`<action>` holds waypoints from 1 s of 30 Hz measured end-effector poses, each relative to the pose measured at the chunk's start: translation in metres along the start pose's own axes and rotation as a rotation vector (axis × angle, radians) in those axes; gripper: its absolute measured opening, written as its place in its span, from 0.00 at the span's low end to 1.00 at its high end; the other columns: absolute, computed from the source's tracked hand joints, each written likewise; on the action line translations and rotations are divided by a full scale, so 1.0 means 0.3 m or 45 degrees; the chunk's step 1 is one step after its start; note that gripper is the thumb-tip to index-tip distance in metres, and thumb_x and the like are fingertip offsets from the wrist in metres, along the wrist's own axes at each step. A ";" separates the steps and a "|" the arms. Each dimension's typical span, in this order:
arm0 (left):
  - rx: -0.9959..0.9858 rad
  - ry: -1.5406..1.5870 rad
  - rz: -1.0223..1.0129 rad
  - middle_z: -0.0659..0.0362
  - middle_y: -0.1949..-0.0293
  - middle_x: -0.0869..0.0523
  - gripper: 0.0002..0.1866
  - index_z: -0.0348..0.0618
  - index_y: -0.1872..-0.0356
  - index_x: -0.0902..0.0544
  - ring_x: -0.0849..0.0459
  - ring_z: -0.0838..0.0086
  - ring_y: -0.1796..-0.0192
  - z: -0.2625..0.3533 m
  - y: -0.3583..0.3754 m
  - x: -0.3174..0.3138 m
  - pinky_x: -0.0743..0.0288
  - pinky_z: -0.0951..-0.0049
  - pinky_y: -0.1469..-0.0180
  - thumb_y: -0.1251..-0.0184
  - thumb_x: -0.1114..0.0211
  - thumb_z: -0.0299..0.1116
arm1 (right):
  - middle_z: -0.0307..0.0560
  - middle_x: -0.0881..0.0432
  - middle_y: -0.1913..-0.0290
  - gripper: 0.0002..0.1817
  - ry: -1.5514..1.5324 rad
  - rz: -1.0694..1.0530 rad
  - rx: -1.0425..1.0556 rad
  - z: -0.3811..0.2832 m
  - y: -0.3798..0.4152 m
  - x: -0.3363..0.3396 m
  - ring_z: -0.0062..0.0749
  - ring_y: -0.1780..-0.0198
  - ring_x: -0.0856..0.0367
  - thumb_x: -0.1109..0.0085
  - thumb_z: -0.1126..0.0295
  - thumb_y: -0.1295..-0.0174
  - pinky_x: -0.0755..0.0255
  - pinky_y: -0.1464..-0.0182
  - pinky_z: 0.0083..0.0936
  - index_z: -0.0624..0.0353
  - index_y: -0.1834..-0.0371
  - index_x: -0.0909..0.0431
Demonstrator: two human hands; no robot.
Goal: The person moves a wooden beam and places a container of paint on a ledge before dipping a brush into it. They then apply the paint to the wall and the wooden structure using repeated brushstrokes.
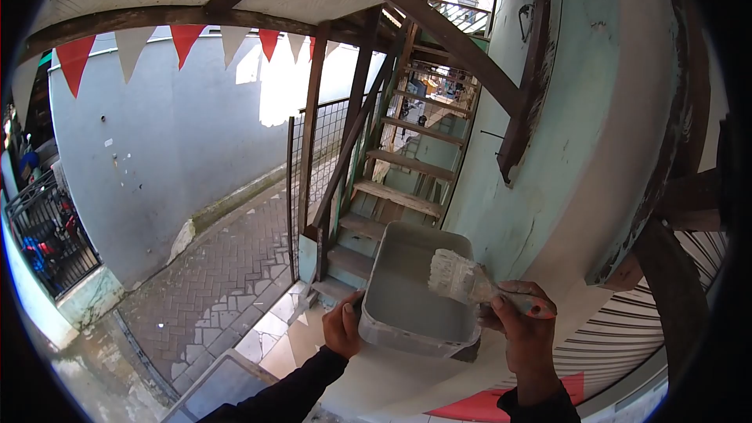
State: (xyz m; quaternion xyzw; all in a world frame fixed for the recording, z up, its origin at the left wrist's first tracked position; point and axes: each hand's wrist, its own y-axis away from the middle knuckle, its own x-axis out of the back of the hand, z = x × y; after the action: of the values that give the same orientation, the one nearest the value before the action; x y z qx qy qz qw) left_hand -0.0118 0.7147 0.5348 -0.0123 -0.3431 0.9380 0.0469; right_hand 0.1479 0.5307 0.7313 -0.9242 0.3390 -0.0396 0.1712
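My left hand (342, 327) grips the near left edge of a grey rectangular paint tray (407, 286) and holds it up in front of me. My right hand (523, 325) is shut on a paintbrush (470, 282) with a red-tipped handle. Its bristles, coated in white paint, rest over the tray's right inner side. The tray's inside looks smeared with pale grey paint. Both sleeves are dark.
A pale green wall (564, 164) with a dark wooden window frame (533, 70) stands close on my right. Wooden stairs (399, 188) with a metal mesh rail (313, 164) rise ahead. A brick-paved alley (227, 266) runs left beside a grey wall, under red and white bunting (184, 39).
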 end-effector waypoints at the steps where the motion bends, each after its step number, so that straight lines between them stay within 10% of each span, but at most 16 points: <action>1: -0.004 0.005 0.001 0.41 0.55 0.12 0.23 0.31 0.47 0.18 0.12 0.49 0.51 -0.007 0.001 -0.002 0.21 0.64 0.48 0.22 0.58 0.37 | 0.53 0.17 0.65 0.12 -0.027 0.014 -0.018 0.003 -0.003 0.005 0.38 0.66 0.11 0.40 0.78 0.35 0.11 0.62 0.31 0.72 0.51 0.27; 16: 0.028 0.055 0.059 0.44 0.61 0.11 0.26 0.28 0.50 0.17 0.10 0.54 0.56 0.044 0.006 0.016 0.20 0.63 0.52 0.22 0.57 0.42 | 0.57 0.16 0.67 0.13 0.191 -0.097 -0.003 -0.093 -0.002 -0.030 0.39 0.71 0.11 0.38 0.74 0.35 0.13 0.69 0.32 0.68 0.57 0.32; 19: 0.447 0.107 -0.181 0.46 0.43 0.17 0.21 0.34 0.36 0.24 0.19 0.57 0.41 0.017 0.041 0.049 0.29 0.64 0.38 0.22 0.53 0.34 | 0.42 0.15 0.69 0.18 0.578 -0.011 -0.213 -0.171 0.016 -0.095 0.30 0.73 0.18 0.40 0.59 0.33 0.21 0.65 0.27 0.63 0.49 0.22; 24: 0.338 0.092 -0.155 0.45 0.44 0.16 0.23 0.31 0.39 0.22 0.19 0.57 0.40 -0.032 0.059 0.026 0.29 0.63 0.37 0.20 0.56 0.39 | 0.40 0.19 0.84 0.28 0.664 -0.198 0.293 -0.103 -0.006 -0.074 0.22 0.77 0.19 0.38 0.50 0.34 0.27 0.72 0.24 0.62 0.86 0.19; 30: 0.283 0.057 -0.140 0.44 0.45 0.15 0.25 0.31 0.41 0.20 0.16 0.56 0.43 -0.004 0.045 0.037 0.26 0.60 0.39 0.20 0.56 0.43 | 0.42 0.15 0.77 0.17 0.486 0.042 0.463 -0.152 0.008 -0.086 0.23 0.76 0.18 0.35 0.56 0.35 0.25 0.70 0.24 0.62 0.65 0.15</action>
State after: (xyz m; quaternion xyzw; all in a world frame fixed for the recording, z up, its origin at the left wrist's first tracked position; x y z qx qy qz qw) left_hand -0.0240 0.7064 0.5252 -0.0090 -0.2361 0.9658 0.1069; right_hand 0.1179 0.5323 0.7744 -0.8483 0.3677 -0.2709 0.2681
